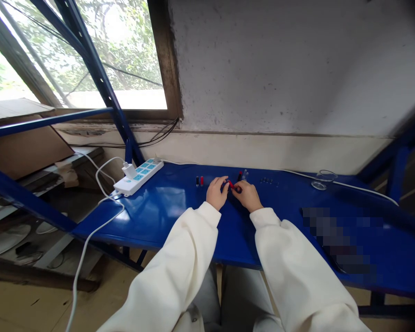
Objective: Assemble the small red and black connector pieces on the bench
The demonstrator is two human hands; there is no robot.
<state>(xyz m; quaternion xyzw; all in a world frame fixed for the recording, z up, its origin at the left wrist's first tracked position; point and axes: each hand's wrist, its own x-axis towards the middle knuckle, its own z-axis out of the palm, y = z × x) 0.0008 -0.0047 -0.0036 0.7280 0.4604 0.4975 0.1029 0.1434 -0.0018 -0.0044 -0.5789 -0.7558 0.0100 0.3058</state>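
My left hand [217, 193] and my right hand [248, 196] meet over the middle of the blue table. Both have their fingertips closed on a small red piece [231, 184], partly hidden by the fingers; its exact kind is too small to make out. Left of my hands stand a small black cylinder [197, 180] and a small red cylinder [202, 180], side by side. Just behind my right hand are a black and red piece [240, 175] and some clear plastic pieces [245, 174]. Several tiny dark parts [269, 180] lie in rows further right.
A white power strip [141, 177] with a plugged-in charger and cable lies on the table's [152, 216] left. Clear round containers [318, 185] sit at the back right. A blurred-out dark flat object [332, 237] lies on the right. Blue rack posts [100, 78] flank the table.
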